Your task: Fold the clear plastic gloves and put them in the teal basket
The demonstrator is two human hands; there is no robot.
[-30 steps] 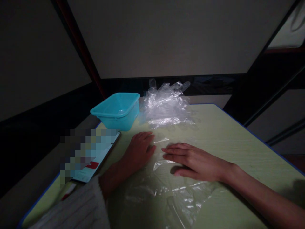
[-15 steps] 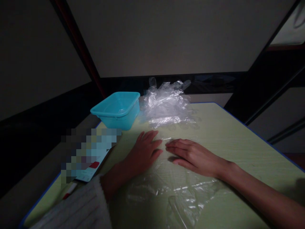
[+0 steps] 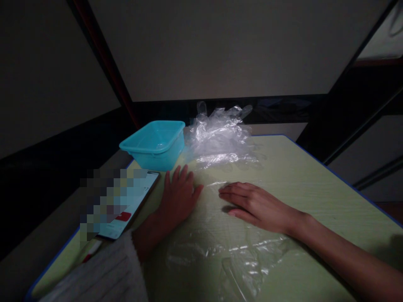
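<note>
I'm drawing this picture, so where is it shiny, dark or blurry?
Head view: glare brightens the piled plastic, with thinner glints on the nearer clear plastic; head view: the left hand is dimmer than the right hand; head view: blocky squares hide part of the phone.

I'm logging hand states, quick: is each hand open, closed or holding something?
Left hand: open, spread, holding nothing.
Right hand: open, palm down over clear plastic.

The clear plastic (image 3: 228,247) is cropped at bottom.
</note>
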